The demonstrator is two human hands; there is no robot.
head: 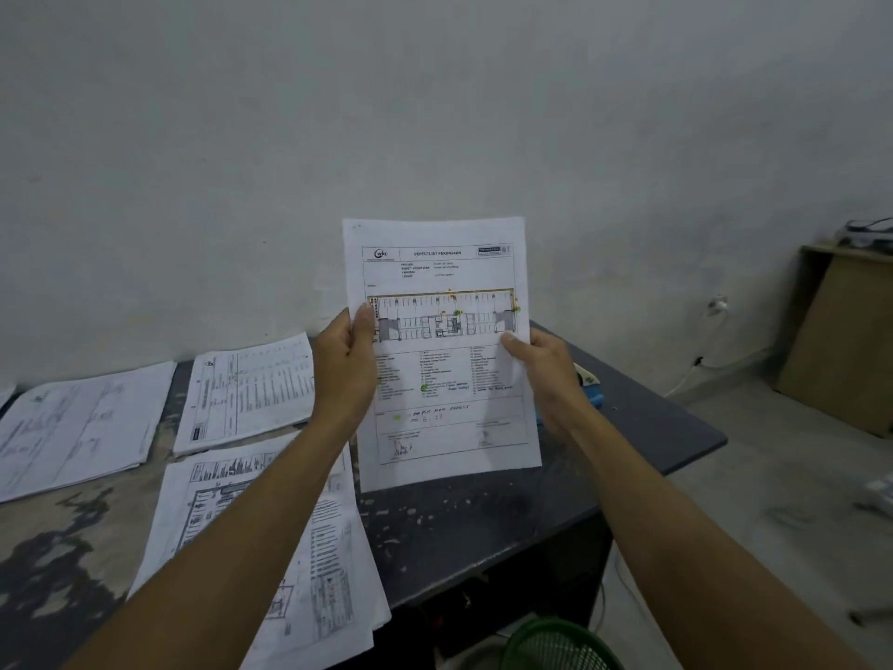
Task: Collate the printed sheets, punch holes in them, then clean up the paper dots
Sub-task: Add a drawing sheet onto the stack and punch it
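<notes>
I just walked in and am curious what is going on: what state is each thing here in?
Held sheet: upright in the air, printed side toward the camera.
Left hand: pinches the sheet's left edge.
Right hand: pinches its right edge.
Far-left pile: flat on the table.
Middle pile: flat on the table.
Near pile: flat, overhanging the front edge.
Blue object: mostly hidden behind the right hand.
Green basket: on the floor.

The sheet (pixel 442 350) between the hands is white with black print, an orange-edged floor plan and green marks. The desk (pixel 642 427) is dark grey, worn to tan patches left of the left hand (pixel 345 360). A green mesh basket (pixel 555 645) sits below the right arm.
</notes>
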